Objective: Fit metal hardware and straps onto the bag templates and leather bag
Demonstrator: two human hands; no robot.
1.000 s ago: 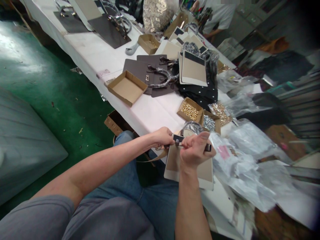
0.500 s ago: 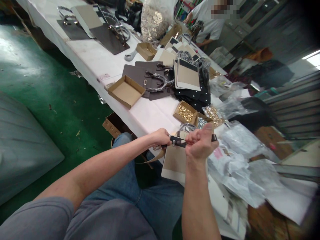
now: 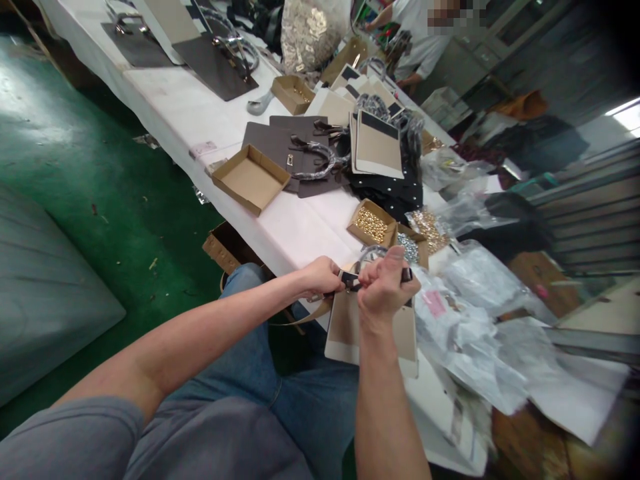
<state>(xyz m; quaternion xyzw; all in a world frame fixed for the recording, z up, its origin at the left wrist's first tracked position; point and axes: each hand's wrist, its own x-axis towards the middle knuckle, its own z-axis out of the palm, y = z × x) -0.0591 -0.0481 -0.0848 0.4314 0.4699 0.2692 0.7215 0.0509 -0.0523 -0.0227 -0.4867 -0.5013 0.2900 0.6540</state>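
Note:
My right hand (image 3: 384, 288) is closed in a fist round a dark-handled tool (image 3: 407, 274). Only the handle's end sticks out, and its working tip is hidden. My left hand (image 3: 324, 277) pinches a dark strap (image 3: 347, 280) with a small metal fitting, just left of my right fist. Below both hands a beige bag panel (image 3: 344, 328) with a pale border leans at the table edge near my lap. Behind the fist shows part of a plastic-wrapped handle (image 3: 373, 253).
Beyond my hands are a box of gold-coloured hardware (image 3: 371, 225), silver pieces (image 3: 407, 248) and an open cardboard box (image 3: 251, 179). Dark bag panels (image 3: 270, 143) lie farther back. Plastic bags (image 3: 465, 333) cover the right side. A co-worker (image 3: 420, 40) is at the far end.
My right fist has shifted left, closer to my left hand, with the tool in it. More of the beige panel shows to the right of my wrist. My left hand keeps its hold.

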